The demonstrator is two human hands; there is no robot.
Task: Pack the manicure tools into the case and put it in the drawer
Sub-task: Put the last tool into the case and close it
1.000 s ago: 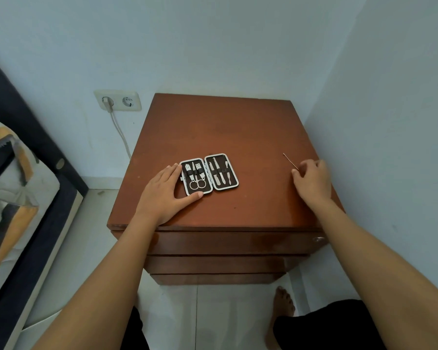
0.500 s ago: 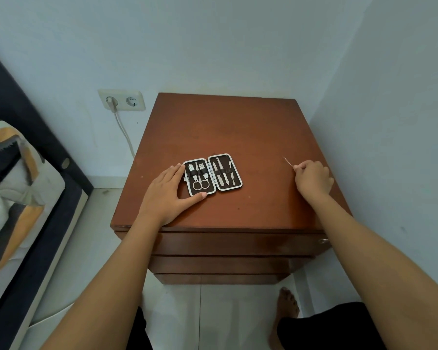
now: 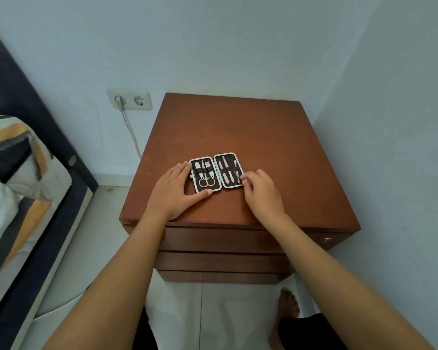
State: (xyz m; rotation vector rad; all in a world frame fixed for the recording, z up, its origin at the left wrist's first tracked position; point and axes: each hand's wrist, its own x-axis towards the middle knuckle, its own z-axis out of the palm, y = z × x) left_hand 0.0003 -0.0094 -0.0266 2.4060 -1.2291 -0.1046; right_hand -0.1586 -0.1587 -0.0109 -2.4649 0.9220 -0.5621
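Note:
An open manicure case (image 3: pixel 214 189), dark inside with a white rim, lies flat on the brown nightstand top (image 3: pixel 238 127). Its left half holds scissors and clippers, its right half several slim metal tools. My left hand (image 3: pixel 173 192) rests flat against the case's left edge, thumb along its front. My right hand (image 3: pixel 259 192) sits at the case's right edge and pinches a thin metal tool (image 3: pixel 236 175), whose tip lies over the right half. The drawers (image 3: pixel 223 239) below the top are closed.
The nightstand stands in a corner, walls close behind and to the right. A wall socket (image 3: pixel 129 99) with a plugged cable is at the left. A bed (image 3: pixel 15 188) with a dark frame runs along the left. My bare foot (image 3: pixel 287 303) is on the tiled floor.
My right hand has carried the thin tool from the right side of the nightstand top to the case's right half. My left hand has stayed against the case.

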